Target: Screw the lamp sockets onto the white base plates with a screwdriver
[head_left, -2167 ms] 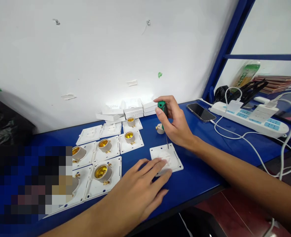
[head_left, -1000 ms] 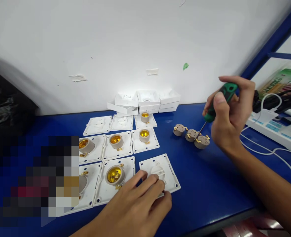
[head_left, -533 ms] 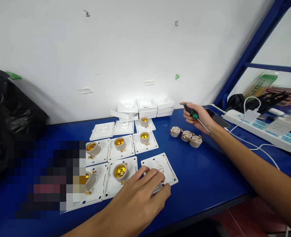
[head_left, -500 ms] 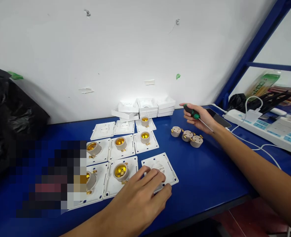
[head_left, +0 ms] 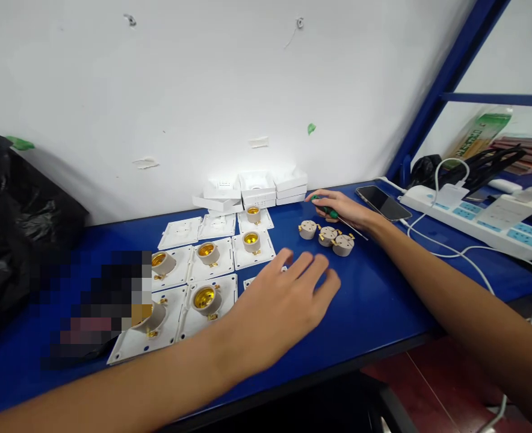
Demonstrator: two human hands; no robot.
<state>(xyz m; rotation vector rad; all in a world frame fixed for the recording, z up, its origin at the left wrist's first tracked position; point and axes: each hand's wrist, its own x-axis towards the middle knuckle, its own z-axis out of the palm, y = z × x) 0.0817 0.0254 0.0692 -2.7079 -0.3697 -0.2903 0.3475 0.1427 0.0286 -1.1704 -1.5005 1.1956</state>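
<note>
My left hand (head_left: 293,297) is open, fingers apart and slightly bent, above a white square plate (head_left: 248,282) that it almost wholly hides. A screwdriver (head_left: 324,208) with a green and black handle is in my right hand (head_left: 343,209), its thin shaft pointing back toward my wrist. Just in front of that hand stand three round ceramic lamp holders (head_left: 328,236) with brass terminals, base up. To the left, several white plates carry lamp holders with gold-coloured threaded insides, among them one lamp holder (head_left: 206,299) near my left forearm.
White square boxes (head_left: 257,183) are stacked against the wall. A phone (head_left: 383,202) and a white power strip (head_left: 478,219) with cables lie at the right. A black plastic bag (head_left: 17,234) stands at the left, near a blurred-out patch. The blue table's front edge runs below my hands.
My left hand has lifted off the lower-right plate and moved right, its fingers spreading. My right hand, with the screwdriver, has come closer to the loose lamp holders. The view has shifted slightly.
</note>
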